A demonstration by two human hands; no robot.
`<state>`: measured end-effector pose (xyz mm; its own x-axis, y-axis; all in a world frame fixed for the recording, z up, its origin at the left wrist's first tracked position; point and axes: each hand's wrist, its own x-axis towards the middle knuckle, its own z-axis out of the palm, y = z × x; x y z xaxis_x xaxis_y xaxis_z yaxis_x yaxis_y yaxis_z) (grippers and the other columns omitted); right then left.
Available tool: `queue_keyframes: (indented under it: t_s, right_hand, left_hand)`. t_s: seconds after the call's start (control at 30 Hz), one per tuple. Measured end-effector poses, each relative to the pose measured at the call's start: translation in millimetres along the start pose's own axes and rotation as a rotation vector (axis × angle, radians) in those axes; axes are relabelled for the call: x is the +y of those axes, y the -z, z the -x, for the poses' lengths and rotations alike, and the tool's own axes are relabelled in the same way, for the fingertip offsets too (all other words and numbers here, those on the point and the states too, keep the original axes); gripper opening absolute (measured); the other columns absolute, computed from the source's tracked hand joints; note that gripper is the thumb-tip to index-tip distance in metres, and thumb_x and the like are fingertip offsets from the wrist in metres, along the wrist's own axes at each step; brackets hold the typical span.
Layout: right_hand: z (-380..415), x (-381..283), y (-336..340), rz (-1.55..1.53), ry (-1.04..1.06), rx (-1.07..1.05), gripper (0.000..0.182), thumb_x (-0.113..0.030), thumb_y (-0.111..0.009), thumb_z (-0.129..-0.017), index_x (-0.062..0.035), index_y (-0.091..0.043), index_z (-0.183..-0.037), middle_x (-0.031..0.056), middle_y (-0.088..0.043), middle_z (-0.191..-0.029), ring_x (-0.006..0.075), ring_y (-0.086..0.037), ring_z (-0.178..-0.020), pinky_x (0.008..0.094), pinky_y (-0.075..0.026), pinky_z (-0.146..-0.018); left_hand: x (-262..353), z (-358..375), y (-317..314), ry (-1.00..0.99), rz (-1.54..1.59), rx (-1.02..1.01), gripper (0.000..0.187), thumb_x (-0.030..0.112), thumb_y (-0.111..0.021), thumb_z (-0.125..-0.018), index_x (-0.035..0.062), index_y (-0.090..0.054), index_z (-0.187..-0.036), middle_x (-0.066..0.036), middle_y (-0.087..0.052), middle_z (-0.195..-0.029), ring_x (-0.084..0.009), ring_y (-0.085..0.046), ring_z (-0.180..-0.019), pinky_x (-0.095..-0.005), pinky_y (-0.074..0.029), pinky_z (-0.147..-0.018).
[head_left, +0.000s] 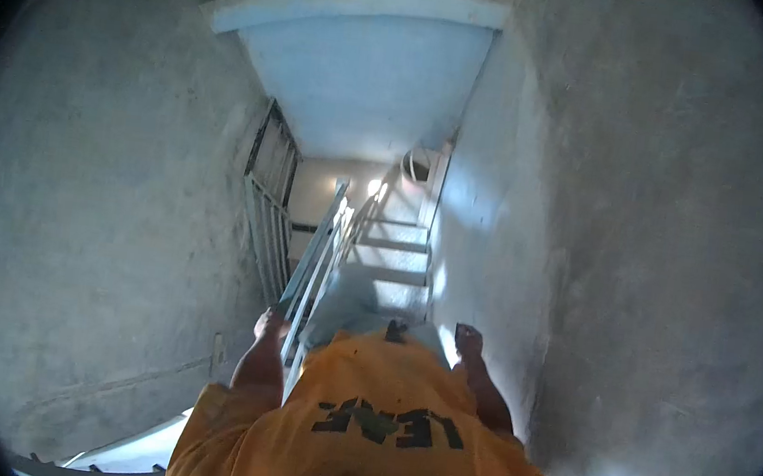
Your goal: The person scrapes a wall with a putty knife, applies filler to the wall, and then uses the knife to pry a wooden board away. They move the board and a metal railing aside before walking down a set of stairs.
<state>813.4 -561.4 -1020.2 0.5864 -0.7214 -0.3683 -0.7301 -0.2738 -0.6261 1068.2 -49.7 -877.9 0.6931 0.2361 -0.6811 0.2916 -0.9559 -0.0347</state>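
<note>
My left hand (271, 324) is closed around the upper bar of a grey metal handrail (313, 249) on the left side of a staircase. On the right, my right hand (470, 342) is held near the wall with its fingers curled in. Something dark shows at those fingers, too small and shadowed to name. Between my hands is the front of my orange shirt (395, 379), with dark lettering on it. Beyond it lie the stair steps (391, 258), partly lit by patches of bright light.
Plain grey walls rise on the left (120, 164) and right (641, 247). A barred metal railing (266, 226) stands against the left wall. At the far end of the steps sits a round, bucket-like container (418, 167). A curved dark rail (87, 475) shows at bottom left.
</note>
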Motion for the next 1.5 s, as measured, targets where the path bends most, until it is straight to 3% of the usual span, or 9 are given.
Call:
queue_keyframes:
  t_s: [0.2,0.33,0.4,0.43,0.53,0.7,0.87,1.17,1.5]
  right_hand:
    - [-8,-20,37,-0.074,0.285,-0.028,0.029,-0.030,-0.063,-0.094,-0.0084,-0.077,-0.108,0.0155,-0.077,-0.104,0.0290,-0.073,-0.097,0.0404,-0.058,-0.089]
    - [2,-17,31,-0.259,-0.138,-0.201,0.025,-0.028,-0.061,-0.095,-0.0099,-0.077,-0.104,0.0082,-0.076,-0.091,0.0178,-0.070,-0.082,0.0348,-0.057,-0.076]
    - [-19,27,-10,0.616,0.329,-0.055,0.028,-0.028,-0.054,-0.097,-0.0128,-0.077,-0.101,0.0092,-0.076,-0.091,0.0200,-0.070,-0.078,0.0366,-0.057,-0.073]
    - [-39,48,-39,0.383,-0.177,-0.182,0.031,-0.029,-0.050,-0.097,-0.0159,-0.078,-0.102,0.0110,-0.077,-0.094,0.0262,-0.073,-0.083,0.0411,-0.058,-0.076]
    - [-130,108,-140,0.742,0.179,-0.242,0.030,-0.032,-0.054,-0.096,-0.0158,-0.077,-0.105,0.0135,-0.076,-0.101,0.0317,-0.074,-0.092,0.0427,-0.058,-0.080]
    - [-189,51,-198,0.060,0.228,0.068,0.030,-0.034,-0.058,-0.095,-0.0146,-0.077,-0.108,0.0153,-0.076,-0.104,0.0329,-0.074,-0.096,0.0423,-0.058,-0.084]
    - [-230,-268,-79,0.098,0.302,-0.012,0.032,-0.030,-0.059,-0.099,-0.0091,-0.074,-0.117,0.0198,-0.073,-0.115,0.0363,-0.069,-0.109,0.0430,-0.053,-0.098]
    - [-312,-301,-134,0.177,0.312,-0.143,0.030,-0.027,-0.059,-0.098,-0.0116,-0.073,-0.120,0.0182,-0.073,-0.116,0.0312,-0.069,-0.112,0.0397,-0.053,-0.098]
    - [-448,3,-246,0.325,0.357,-0.114,0.029,-0.031,-0.065,-0.096,-0.0100,-0.077,-0.112,0.0108,-0.077,-0.097,0.0178,-0.073,-0.087,0.0333,-0.057,-0.080]
  left_hand:
    - [34,-13,4,-0.032,-0.025,0.042,0.038,0.020,-0.066,-0.084,0.0114,-0.074,-0.119,-0.011,-0.072,-0.124,-0.0258,-0.069,-0.117,-0.0399,-0.058,-0.094]
    - [58,-30,18,0.041,-0.001,0.016,0.034,0.018,-0.069,-0.080,0.0087,-0.076,-0.111,-0.012,-0.074,-0.120,-0.0251,-0.071,-0.114,-0.0390,-0.058,-0.095]
    - [69,-64,4,-0.019,-0.076,0.034,0.039,0.024,-0.070,-0.082,0.0073,-0.073,-0.117,-0.014,-0.072,-0.123,-0.0292,-0.068,-0.118,-0.0414,-0.056,-0.098]
    - [73,-94,-19,-0.048,-0.126,0.116,0.037,0.023,-0.069,-0.082,0.0070,-0.073,-0.116,-0.014,-0.073,-0.120,-0.0298,-0.069,-0.116,-0.0415,-0.056,-0.097]
    - [117,-145,-9,-0.077,0.112,0.126,0.039,0.028,-0.072,-0.080,0.0129,-0.070,-0.117,-0.014,-0.074,-0.114,-0.0337,-0.071,-0.109,-0.0441,-0.058,-0.092]
    - [159,-237,-33,-0.203,0.064,0.106,0.045,0.034,-0.057,-0.089,0.0133,-0.062,-0.129,-0.011,-0.069,-0.115,-0.0294,-0.067,-0.112,-0.0436,-0.053,-0.091]
    - [158,-237,-21,-0.207,0.091,0.083,0.054,0.037,-0.064,-0.085,0.0115,-0.063,-0.133,-0.018,-0.068,-0.124,-0.0324,-0.068,-0.114,-0.0448,-0.056,-0.095]
    - [192,-280,-16,-0.085,0.153,-0.046,0.070,0.053,-0.075,-0.080,0.0146,-0.059,-0.137,-0.017,-0.062,-0.138,-0.0358,-0.063,-0.122,-0.0492,-0.052,-0.100]
    - [291,-405,-24,-0.048,0.032,-0.103,0.062,0.060,-0.066,-0.087,0.0104,-0.069,-0.125,-0.016,-0.070,-0.126,-0.0328,-0.068,-0.117,-0.0462,-0.056,-0.096]
